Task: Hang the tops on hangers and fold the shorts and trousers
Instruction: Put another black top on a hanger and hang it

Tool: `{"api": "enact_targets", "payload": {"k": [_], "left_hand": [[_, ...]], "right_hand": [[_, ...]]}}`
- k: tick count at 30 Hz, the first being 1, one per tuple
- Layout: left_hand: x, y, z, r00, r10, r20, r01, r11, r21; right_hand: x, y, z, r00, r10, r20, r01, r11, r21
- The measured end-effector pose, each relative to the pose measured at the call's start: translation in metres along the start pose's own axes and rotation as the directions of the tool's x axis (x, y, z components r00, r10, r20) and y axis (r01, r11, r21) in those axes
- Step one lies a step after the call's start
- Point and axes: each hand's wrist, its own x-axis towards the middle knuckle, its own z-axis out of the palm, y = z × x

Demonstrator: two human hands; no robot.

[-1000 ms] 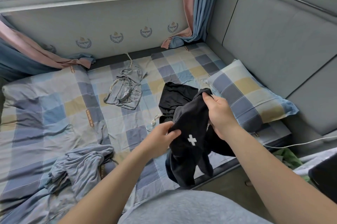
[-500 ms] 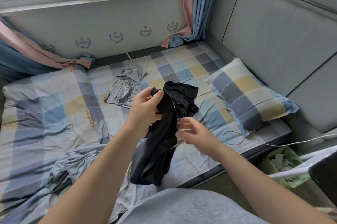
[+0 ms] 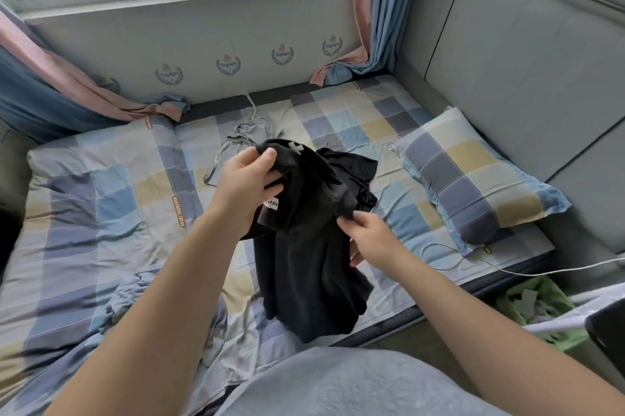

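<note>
Early stage. Your left hand (image 3: 250, 179) grips the black garment (image 3: 311, 246) at its top, your right hand (image 3: 372, 239) pinches its 3 o'clock edge, and it hangs over the bed (image 3: 101, 212) edge. Nothing folded or hung: black piece (image 3: 351, 165) at 1 o'clock, grey piece (image 3: 250, 131) at 12, blue-grey heap (image 3: 135, 287) at 8. No hangers visible.

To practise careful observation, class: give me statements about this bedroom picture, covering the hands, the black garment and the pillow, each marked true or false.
1. The left hand and the right hand both grip the black garment. True.
2. The black garment lies folded flat on the bed. False: it hangs bunched from the hands, above the bed.
3. A grey garment lies on the bed beyond the hands. True.
4. The checked pillow sits at the bed's left side. False: it is at the right, beside the grey padded wall.
5. A white cable trails near the pillow. True.
</note>
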Motion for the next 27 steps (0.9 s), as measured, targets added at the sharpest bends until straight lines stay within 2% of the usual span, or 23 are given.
{"api": "enact_targets", "payload": {"k": [4, 6, 9, 13, 15, 17, 21, 24, 27], "left_hand": [[-0.005, -0.028, -0.002, 0.979, -0.203, 0.022, 0.189, 0.940, 0.285], [-0.012, -0.039, 0.002, 0.966, -0.258, 0.034, 0.225, 0.893, 0.390], [-0.024, -0.053, 0.010, 0.954, -0.282, 0.102, 0.196, 0.843, 0.501], [-0.035, -0.069, 0.026, 0.891, -0.350, 0.290, 0.106, 0.781, 0.616], [-0.035, -0.081, 0.033, 0.915, -0.298, 0.270, 0.046, 0.745, 0.666], [-0.032, -0.093, 0.036, 0.960, -0.185, 0.211, -0.017, 0.712, 0.702], [-0.024, -0.098, 0.030, 0.995, 0.034, 0.097, -0.086, 0.794, 0.602], [-0.019, -0.079, 0.026, 0.976, 0.214, -0.028, -0.178, 0.873, 0.455], [-0.015, -0.052, 0.026, 0.941, 0.338, -0.029, -0.307, 0.885, 0.349]], "right_hand": [[-0.004, -0.017, -0.011, 0.998, 0.050, -0.047, -0.040, 0.980, 0.196], [-0.006, -0.025, -0.014, 0.990, 0.092, -0.104, -0.052, 0.940, 0.338], [-0.012, -0.034, -0.020, 0.980, 0.090, -0.178, 0.007, 0.875, 0.484], [-0.021, -0.043, -0.022, 0.973, 0.039, -0.228, 0.105, 0.804, 0.585], [-0.024, -0.045, -0.022, 0.968, 0.035, -0.248, 0.136, 0.760, 0.636], [-0.026, -0.047, -0.024, 0.967, 0.029, -0.254, 0.161, 0.704, 0.692], [-0.031, -0.045, -0.033, 0.967, 0.022, -0.255, 0.185, 0.628, 0.756], [-0.036, -0.035, -0.039, 0.967, 0.095, -0.238, 0.128, 0.626, 0.769], [-0.043, -0.022, -0.040, 0.964, 0.163, -0.211, 0.052, 0.662, 0.748]]}}
